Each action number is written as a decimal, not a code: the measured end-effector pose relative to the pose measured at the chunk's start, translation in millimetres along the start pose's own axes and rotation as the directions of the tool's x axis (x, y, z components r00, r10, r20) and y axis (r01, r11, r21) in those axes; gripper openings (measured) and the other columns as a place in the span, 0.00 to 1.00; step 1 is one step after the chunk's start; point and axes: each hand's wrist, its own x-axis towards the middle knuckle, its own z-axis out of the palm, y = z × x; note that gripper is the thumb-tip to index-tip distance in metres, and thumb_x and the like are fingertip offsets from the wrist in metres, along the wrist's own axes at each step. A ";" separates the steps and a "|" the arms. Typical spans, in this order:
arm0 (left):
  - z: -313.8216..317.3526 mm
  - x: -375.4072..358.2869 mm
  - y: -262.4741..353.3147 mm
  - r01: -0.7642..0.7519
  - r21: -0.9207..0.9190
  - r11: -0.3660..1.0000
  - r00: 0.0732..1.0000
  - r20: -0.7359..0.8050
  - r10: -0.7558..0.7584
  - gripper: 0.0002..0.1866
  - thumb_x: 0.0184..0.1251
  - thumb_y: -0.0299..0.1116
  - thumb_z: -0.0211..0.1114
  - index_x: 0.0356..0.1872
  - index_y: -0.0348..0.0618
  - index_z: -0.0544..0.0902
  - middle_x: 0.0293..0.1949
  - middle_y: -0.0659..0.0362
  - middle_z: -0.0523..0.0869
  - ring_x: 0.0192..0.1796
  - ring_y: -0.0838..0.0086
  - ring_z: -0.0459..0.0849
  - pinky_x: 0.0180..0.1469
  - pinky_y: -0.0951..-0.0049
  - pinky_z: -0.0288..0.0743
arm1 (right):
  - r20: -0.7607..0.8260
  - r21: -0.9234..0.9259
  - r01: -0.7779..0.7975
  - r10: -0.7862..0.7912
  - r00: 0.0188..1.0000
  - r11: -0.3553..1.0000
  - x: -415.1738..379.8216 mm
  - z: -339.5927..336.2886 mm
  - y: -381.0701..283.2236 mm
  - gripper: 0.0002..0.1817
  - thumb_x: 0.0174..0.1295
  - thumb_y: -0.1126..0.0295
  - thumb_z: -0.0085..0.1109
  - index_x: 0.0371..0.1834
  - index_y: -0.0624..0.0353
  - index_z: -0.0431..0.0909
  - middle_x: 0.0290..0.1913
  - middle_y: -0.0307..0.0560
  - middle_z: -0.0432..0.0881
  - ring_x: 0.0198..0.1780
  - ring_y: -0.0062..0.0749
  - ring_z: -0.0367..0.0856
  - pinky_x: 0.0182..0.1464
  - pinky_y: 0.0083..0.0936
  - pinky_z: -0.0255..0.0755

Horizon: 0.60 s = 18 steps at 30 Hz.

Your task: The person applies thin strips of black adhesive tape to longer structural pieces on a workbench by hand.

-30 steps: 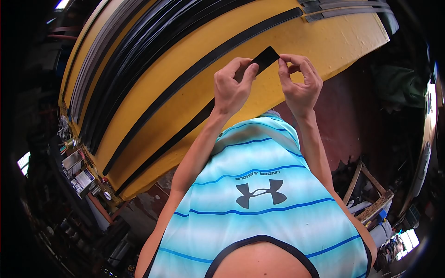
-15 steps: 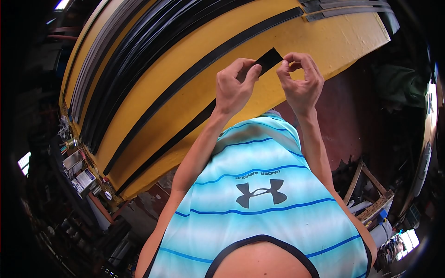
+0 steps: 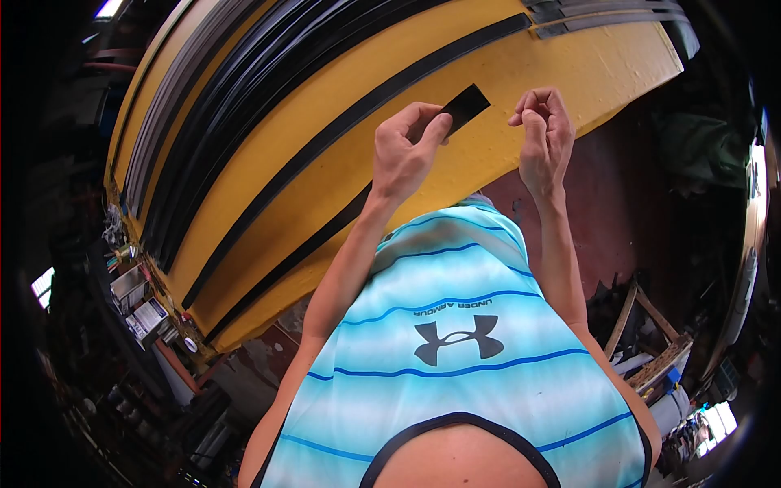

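My left hand [image 3: 404,150] pinches a flat black strip [image 3: 467,108] between thumb and fingers, near the strip's upper right end. That squared end sticks out past the fingertips, over the yellow tabletop [image 3: 569,89]. From under the hand the strip runs down and left along the table's near edge. To the right of the strip's end, and apart from it, is my right hand [image 3: 545,134], its fingers curled in against the thumb. Whether anything small is in its fingertips cannot be seen.
Another long black strip [image 3: 350,122] lies farther in on the table. Beyond it are bundled black strips [image 3: 211,138] and grey strips [image 3: 171,106]. Boxes and small items [image 3: 146,317] crowd the left end. A wooden frame [image 3: 651,333] stands at lower right.
My right hand has let go of the strip's end corner and moved right, its fingers curling closed. My left hand has shifted slightly left, still holding the strip.
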 end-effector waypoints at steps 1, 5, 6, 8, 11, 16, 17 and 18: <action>0.3 0.0 0.1 -0.007 0.001 1.000 1.000 0.000 0.007 0.11 0.72 0.32 0.66 0.44 0.33 0.87 0.32 0.58 0.88 0.35 0.78 0.86 0.42 0.78 0.80 | 0.002 0.001 0.001 -0.001 1.000 1.000 -2.4 1.3 1.2 0.04 0.60 0.74 0.50 0.31 0.62 0.73 0.29 0.41 0.75 0.29 0.23 0.76 0.36 0.21 0.74; -1.2 -1.8 3.4 -0.008 -0.011 1.000 1.000 -0.009 0.008 0.10 0.71 0.29 0.66 0.49 0.37 0.87 0.34 0.60 0.87 0.36 0.79 0.85 0.41 0.78 0.78 | 0.024 0.199 -0.159 0.157 0.987 0.967 -11.8 12.6 -6.8 0.07 0.59 0.70 0.42 0.32 0.60 0.69 0.28 0.42 0.69 0.29 0.24 0.73 0.35 0.23 0.74; -1.8 -2.3 1.4 -0.104 0.030 0.994 0.995 0.000 0.104 0.11 0.72 0.29 0.67 0.52 0.42 0.86 0.35 0.61 0.86 0.35 0.81 0.83 0.38 0.81 0.76 | 0.037 0.250 -0.204 0.202 0.979 0.946 -12.9 14.2 -7.0 0.07 0.58 0.69 0.41 0.32 0.60 0.69 0.29 0.42 0.68 0.29 0.24 0.73 0.34 0.23 0.75; -3.3 -0.9 -0.8 -0.201 0.070 0.977 0.980 0.010 0.200 0.13 0.72 0.29 0.67 0.56 0.46 0.86 0.37 0.62 0.85 0.35 0.84 0.82 0.35 0.83 0.74 | 0.041 0.251 -0.205 0.201 0.979 0.946 -13.8 15.1 -5.4 0.08 0.58 0.68 0.41 0.32 0.60 0.69 0.29 0.42 0.69 0.29 0.24 0.72 0.34 0.24 0.75; -3.6 1.8 -0.1 -0.360 0.197 0.912 0.933 0.049 0.358 0.18 0.70 0.32 0.70 0.60 0.51 0.85 0.40 0.60 0.86 0.35 0.82 0.82 0.36 0.82 0.75 | 0.039 0.241 -0.209 0.206 0.978 0.948 -13.4 13.8 -4.5 0.09 0.57 0.67 0.42 0.32 0.60 0.69 0.30 0.43 0.69 0.30 0.24 0.72 0.34 0.24 0.75; 0.4 1.5 -2.2 -0.479 0.383 0.790 0.856 0.002 0.517 0.19 0.63 0.36 0.76 0.53 0.46 0.84 0.41 0.56 0.87 0.38 0.73 0.86 0.38 0.76 0.81 | 0.043 0.229 -0.209 0.205 0.978 0.951 -11.3 13.5 -6.6 0.09 0.57 0.66 0.43 0.32 0.60 0.68 0.30 0.43 0.69 0.31 0.24 0.72 0.34 0.24 0.76; 1.8 2.0 -3.3 -0.481 0.383 0.789 0.853 -0.003 0.522 0.19 0.63 0.36 0.76 0.53 0.46 0.84 0.41 0.56 0.87 0.38 0.73 0.86 0.38 0.76 0.81 | 0.050 0.234 -0.210 0.204 0.978 0.949 -11.1 13.8 -8.4 0.08 0.57 0.66 0.43 0.32 0.60 0.68 0.31 0.43 0.69 0.31 0.24 0.72 0.34 0.24 0.76; 3.4 2.2 -4.5 -0.522 0.459 0.718 0.807 -0.005 0.590 0.19 0.62 0.35 0.77 0.52 0.45 0.83 0.40 0.56 0.87 0.38 0.71 0.87 0.38 0.75 0.82 | 0.057 0.238 -0.211 0.203 0.977 0.948 -11.3 14.3 -9.8 0.08 0.57 0.66 0.43 0.31 0.59 0.68 0.31 0.43 0.69 0.31 0.24 0.72 0.34 0.24 0.76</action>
